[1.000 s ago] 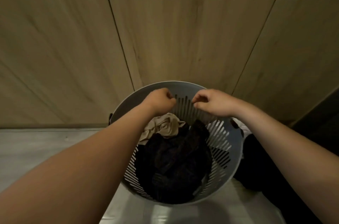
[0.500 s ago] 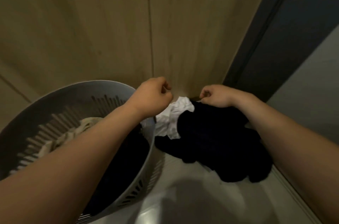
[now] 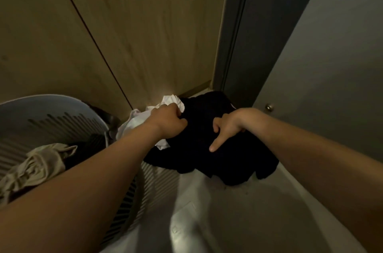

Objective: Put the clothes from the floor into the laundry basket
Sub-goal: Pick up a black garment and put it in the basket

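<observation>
On the pale floor (image 3: 238,217), our left hand (image 3: 169,120) fists the black garment (image 3: 207,149); right hand (image 3: 228,126) half-open, forefinger extended. Gather all folds before lifting.

Slotted plastic basket (image 3: 62,105), matt black cloth (image 3: 207,149), wood-grain wall (image 3: 145,24)

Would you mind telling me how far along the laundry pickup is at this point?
Partly done: the basket already holds a beige garment and something dark. In hand: the left hand has closed on the black clothes on the floor, and the right hand rests on them, forefinger extended. Left: the black pile and white garment must go in.
</observation>
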`<state>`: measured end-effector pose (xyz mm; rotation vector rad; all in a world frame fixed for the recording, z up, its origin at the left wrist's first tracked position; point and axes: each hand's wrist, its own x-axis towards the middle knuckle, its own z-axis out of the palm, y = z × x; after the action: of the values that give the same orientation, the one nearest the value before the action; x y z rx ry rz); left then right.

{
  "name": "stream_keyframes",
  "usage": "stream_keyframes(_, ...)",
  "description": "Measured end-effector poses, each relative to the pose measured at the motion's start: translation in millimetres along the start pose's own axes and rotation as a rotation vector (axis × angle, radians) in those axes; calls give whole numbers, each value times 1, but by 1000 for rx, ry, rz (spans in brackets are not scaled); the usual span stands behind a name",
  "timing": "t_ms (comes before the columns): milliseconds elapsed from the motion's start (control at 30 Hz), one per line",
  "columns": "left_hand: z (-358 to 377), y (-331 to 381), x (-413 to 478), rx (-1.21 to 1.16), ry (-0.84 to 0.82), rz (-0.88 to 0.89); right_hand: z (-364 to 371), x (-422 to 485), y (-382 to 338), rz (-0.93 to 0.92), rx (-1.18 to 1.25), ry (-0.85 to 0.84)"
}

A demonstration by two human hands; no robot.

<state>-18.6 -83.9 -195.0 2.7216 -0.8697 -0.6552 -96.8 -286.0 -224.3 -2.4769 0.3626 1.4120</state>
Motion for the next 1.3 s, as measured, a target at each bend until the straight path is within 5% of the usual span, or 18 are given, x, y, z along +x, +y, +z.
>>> stream_keyframes(167,16,-2,7,6,-55,10,29,14,-17,-79,-280,20)
stream_keyframes(400,19,-7,11,-64,-84,24,-32,-16,6,-366,478,454)
stream_keyframes(567,16,0,16,-335,-13,48,-63,-47,-2,-675,1015,573)
stream_keyframes(700,-1,16,20,-525,123,88,-79,-60,2,-744,1178,628)
stream_keyframes(833,-37,11,12,-758,198,-18,-78,-53,14,-483,986,767)
stream_keyframes(1133,-138,-2,-14,-944,521,129,-65,-52,-22,-541,906,196)
stream_keyframes(1300,-178,-10,-39,-1008,698,116,-54,-46,-67,-424,572,333)
